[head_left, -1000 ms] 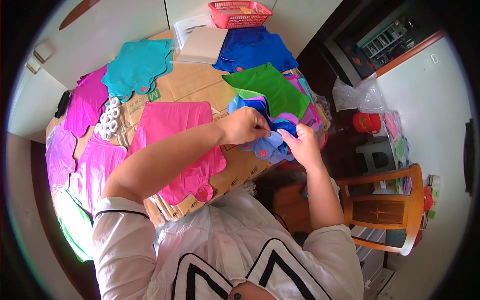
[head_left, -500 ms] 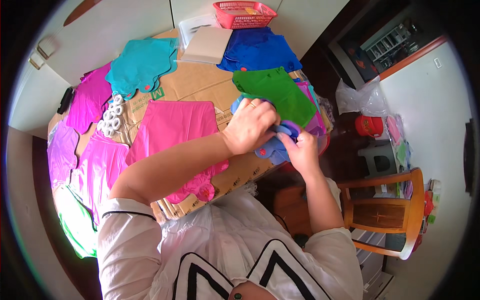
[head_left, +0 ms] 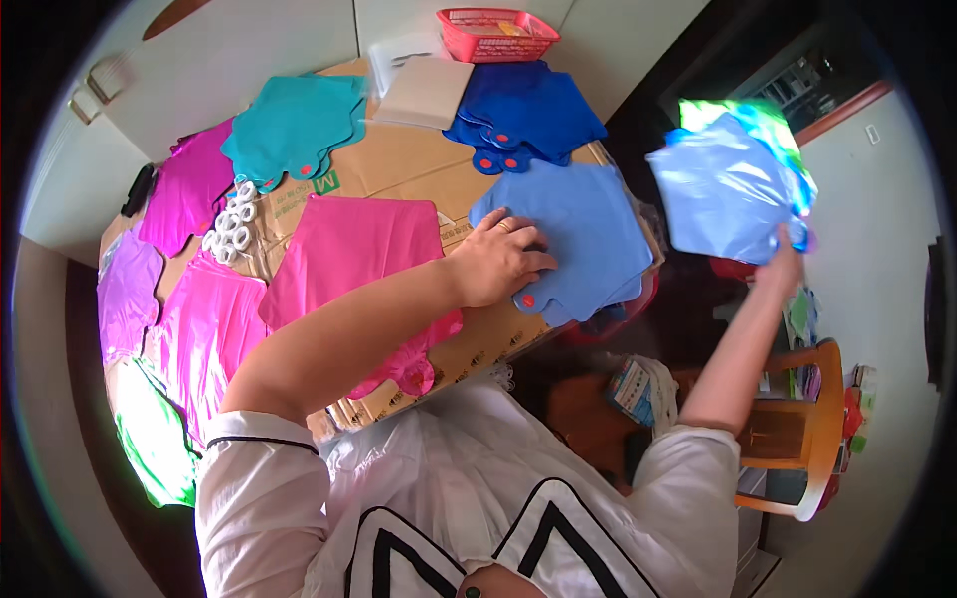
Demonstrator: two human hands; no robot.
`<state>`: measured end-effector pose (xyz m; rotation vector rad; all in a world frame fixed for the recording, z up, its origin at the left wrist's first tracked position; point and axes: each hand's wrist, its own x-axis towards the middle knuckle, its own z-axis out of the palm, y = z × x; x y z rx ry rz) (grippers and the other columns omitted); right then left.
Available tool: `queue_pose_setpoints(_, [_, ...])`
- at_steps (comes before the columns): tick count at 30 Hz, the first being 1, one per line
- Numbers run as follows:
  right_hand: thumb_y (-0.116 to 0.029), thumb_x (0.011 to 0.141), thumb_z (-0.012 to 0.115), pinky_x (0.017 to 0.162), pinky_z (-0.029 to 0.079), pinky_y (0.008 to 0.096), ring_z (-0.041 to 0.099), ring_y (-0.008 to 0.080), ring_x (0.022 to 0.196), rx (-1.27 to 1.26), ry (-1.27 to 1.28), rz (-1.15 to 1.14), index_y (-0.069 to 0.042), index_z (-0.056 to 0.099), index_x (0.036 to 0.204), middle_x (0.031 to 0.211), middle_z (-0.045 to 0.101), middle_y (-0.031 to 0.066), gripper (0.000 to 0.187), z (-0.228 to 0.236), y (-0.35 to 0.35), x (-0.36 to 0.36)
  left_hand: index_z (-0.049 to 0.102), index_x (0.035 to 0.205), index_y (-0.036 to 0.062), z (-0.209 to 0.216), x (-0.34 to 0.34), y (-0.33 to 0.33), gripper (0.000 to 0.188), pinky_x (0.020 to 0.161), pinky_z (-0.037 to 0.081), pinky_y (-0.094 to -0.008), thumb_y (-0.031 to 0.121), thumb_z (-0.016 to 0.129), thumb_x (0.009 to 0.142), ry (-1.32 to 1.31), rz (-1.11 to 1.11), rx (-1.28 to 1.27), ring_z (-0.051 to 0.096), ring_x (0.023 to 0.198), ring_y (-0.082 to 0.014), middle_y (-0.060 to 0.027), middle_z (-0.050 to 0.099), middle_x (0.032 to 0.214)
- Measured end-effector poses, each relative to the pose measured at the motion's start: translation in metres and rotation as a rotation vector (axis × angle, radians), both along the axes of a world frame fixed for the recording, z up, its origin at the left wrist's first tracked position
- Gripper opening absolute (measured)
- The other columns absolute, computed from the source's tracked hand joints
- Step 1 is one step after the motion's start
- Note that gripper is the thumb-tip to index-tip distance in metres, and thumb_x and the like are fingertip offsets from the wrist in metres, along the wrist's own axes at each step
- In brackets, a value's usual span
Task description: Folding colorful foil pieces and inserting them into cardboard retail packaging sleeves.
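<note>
My left hand (head_left: 503,257) rests on a light blue stack of flat foil pieces (head_left: 588,224) that look like uninflated balloons, at the right of the cardboard-covered table. Its fingers are bent and apart, touching the top piece. A red dot shows near the stack's scalloped edge. Out to the right, beyond the table, my right hand (head_left: 785,267) grips a bundle of foil pieces (head_left: 726,189) by its lower corner. Light blue faces up in that bundle, with bright green and other blue behind it. The bundle is raised and slightly blurred.
Pink foil (head_left: 349,244), teal foil (head_left: 289,125) and dark blue foil (head_left: 533,110) lie on the cardboard (head_left: 399,164). White rings (head_left: 229,227) are clustered left. A red basket (head_left: 496,45) stands at the back. A wooden chair (head_left: 822,429) is at right.
My right hand has swung right and up, away from my left, carrying the bundle. The green foil has left the table, and the light blue stack lies uncovered beneath my left hand.
</note>
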<state>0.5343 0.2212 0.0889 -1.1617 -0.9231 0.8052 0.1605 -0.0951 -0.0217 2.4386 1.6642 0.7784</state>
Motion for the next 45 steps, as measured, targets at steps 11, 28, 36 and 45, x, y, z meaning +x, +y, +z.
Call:
queue_pose_setpoints(11, [-0.021, 0.088, 0.067, 0.077, 0.053, 0.0359, 0.069, 0.0238, 0.083, 1.074, -0.899, 0.487, -0.003, 0.070, 0.096, 0.091, 0.071, 0.0115, 0.020, 0.073, -0.238, -0.239, 0.063, 0.108, 0.0074, 0.046, 0.018, -0.109, 0.029, 0.096, 0.038, -0.0472, 0.007, 0.066, 0.080, -0.436, 0.138, 0.348, 0.055, 0.110, -0.0313, -0.0111, 0.060, 0.117])
queue_pose_setpoints(28, [-0.002, 0.061, 0.071, 0.088, 0.049, 0.0396, 0.058, 0.0308, 0.102, 1.175, -1.077, 1.671, -0.003, 0.062, 0.088, 0.111, 0.062, 0.0124, 0.028, -0.063, -0.359, -0.284, 0.062, 0.107, -0.0010, -0.063, 0.089, -0.307, 0.016, 0.084, 0.049, -0.0234, 0.011, 0.057, 0.098, -1.729, 0.566, -0.233, 0.061, 0.091, -0.0089, -0.0020, 0.065, 0.096])
queue_pose_setpoints(36, [-0.012, 0.074, 0.076, 0.080, 0.046, 0.0368, 0.060, 0.0278, 0.085, 0.763, -0.851, 1.685, -0.004, 0.065, 0.083, 0.088, 0.063, 0.0074, 0.017, -0.069, -0.364, -0.279, 0.049, 0.134, 0.0076, -0.056, 0.086, -0.284, 0.044, 0.100, 0.044, -0.0363, 0.029, 0.059, 0.097, -2.149, 0.141, -0.350, 0.057, 0.115, -0.0199, -0.0101, 0.061, 0.123])
queue_pose_setpoints(45, [-0.041, 0.070, 0.080, 0.102, 0.036, 0.0490, 0.055, 0.0318, 0.113, 1.002, -0.918, 1.991, -0.007, 0.068, 0.100, 0.117, 0.062, 0.0136, 0.047, -0.060, -0.401, -0.219, 0.043, 0.139, 0.0122, -0.043, 0.107, -0.282, 0.072, 0.106, 0.039, -0.0482, 0.049, 0.070, 0.084, -2.549, -0.179, -0.301, 0.046, 0.128, -0.0264, -0.0133, 0.049, 0.136])
